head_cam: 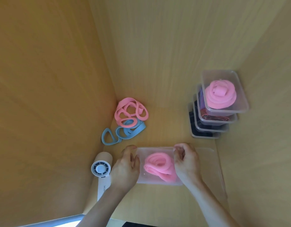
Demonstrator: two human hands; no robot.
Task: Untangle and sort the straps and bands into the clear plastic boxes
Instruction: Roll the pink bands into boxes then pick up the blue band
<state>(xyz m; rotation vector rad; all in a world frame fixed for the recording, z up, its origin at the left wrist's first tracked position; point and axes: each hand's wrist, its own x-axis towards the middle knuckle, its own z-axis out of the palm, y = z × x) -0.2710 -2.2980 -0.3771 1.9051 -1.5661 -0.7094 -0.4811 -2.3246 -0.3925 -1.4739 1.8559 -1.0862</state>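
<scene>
Head view: left hand [125,166] and right hand [185,161], each grip clamped on an end of the box [141,180]; pink coil [159,166] inside. Risk: springy coil pops out under uneven pressure. Tangle [130,115] still unsorted on the desk [166,128].

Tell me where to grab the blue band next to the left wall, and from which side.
Take the blue band by the free loop at its near-left end, coming down from above. That loop sits open and clear, while the far-right end is tucked under the pink band, and the wall blocks a sideways approach from the left.
</scene>
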